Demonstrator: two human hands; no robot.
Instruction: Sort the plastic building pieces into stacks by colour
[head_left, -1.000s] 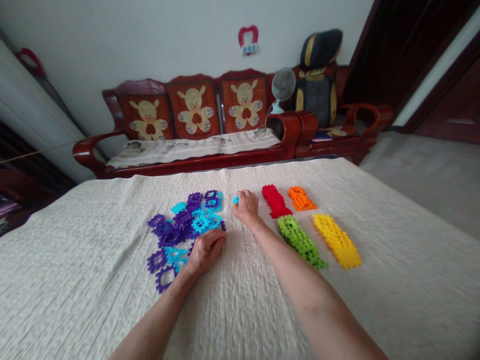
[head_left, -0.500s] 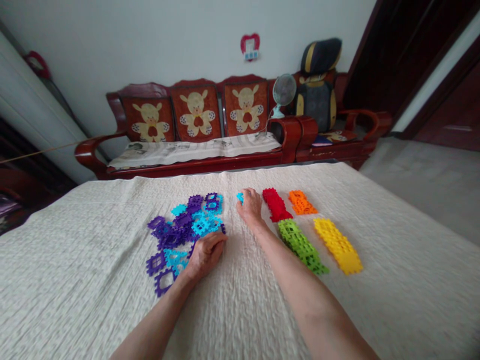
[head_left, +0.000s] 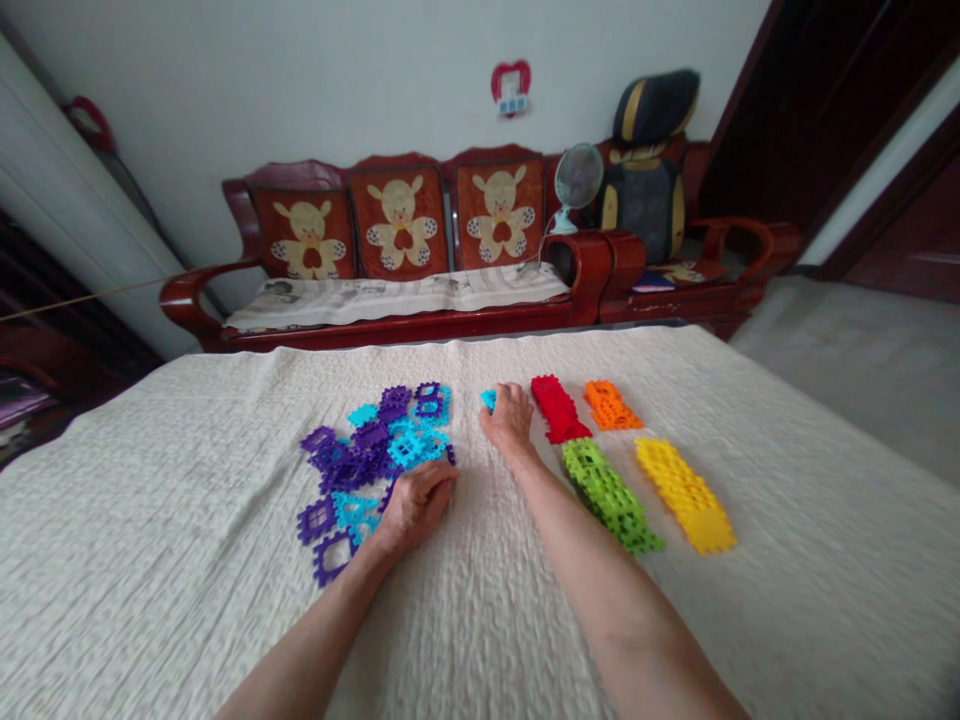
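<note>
resting on the cream quilted cloth (head_left: pixel 150 560), the person's left hand (head_left: pixel 417 505) lies curled at the near edge of a loose pile of purple and cyan tiles (head_left: pixel 375 450); its fingers are drawn together, but i cannot tell whether they pinch a piece. the right hand (head_left: pixel 510 420) reaches further out, fingers closed around a cyan tile (head_left: pixel 489 399) that peeks out at its far left side, touching the cloth or just above it. that tile sits between the mixed pile and the red row (head_left: pixel 557 410), just beside the red one. next to the red row lies a short orange row (head_left: pixel 609 405), and nearer to the person a green row (head_left: pixel 609 496) and a yellow row (head_left: pixel 686 494), each set apart from its neighbour. beyond the cloth stands a dark wooden bench (head_left: pixel 405 270) with bear-print cushions, a small fan (head_left: pixel 576 180) on its arm and a backpack (head_left: pixel 649 165) on the seat beside it.
</note>
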